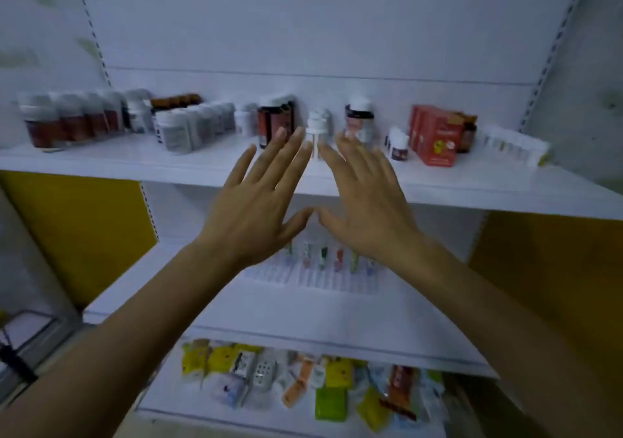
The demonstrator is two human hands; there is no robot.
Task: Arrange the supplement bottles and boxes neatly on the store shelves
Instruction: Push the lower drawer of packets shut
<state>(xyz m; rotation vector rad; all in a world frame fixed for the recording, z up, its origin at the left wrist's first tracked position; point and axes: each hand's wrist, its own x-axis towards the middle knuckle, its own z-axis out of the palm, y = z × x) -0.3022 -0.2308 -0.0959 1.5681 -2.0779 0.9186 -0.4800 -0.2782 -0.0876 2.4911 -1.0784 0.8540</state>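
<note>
The small white bottle (pixel 316 130) stands in the middle of the top shelf (pixel 135 159), between my fingertips. My left hand (pixel 256 198) and right hand (pixel 367 198) are flat, gripping nothing. The left rows (pixel 70 117) look tidy; I judge the middle bottles and the red boxes (pixel 435 137) need straightening.

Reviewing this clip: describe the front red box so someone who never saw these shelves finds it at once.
Find the upper white shelf that carries the rows of bottles. Follow it toward its right end. The front red box stands upright there, between small white-capped bottles and a flat white pack; it alone shows a red face with a yellow mark.
</note>
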